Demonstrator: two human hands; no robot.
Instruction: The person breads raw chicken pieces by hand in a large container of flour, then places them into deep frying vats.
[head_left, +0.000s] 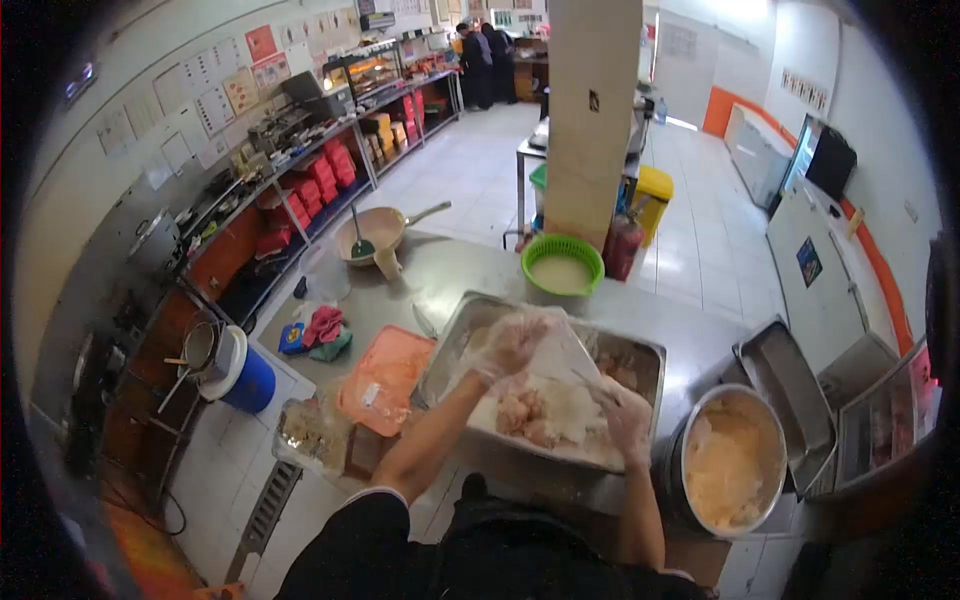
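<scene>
A large metal tray (655,400) on the steel table holds raw chicken pieces (522,412) and white powder like flour (572,425). Above it, a translucent whitish plastic bag (560,345) is stretched between my hands. My left hand (512,345) is closed on the bag's left side, over the far left part of the tray. At the bag's right edge, my right hand (622,412) has its fingers pressed together on the plastic. Both hands look covered by thin clear gloves or powder. More pale pieces lie in the tray's far right part, partly behind the bag.
An orange lid (385,375) lies left of the tray. Behind stand a green colander (562,265) and a pan (370,235). On the right are a pot of orange-yellow batter-like mixture (735,460) and another metal tray (790,400). A pillar (590,120) rises beyond. Two people stand far back.
</scene>
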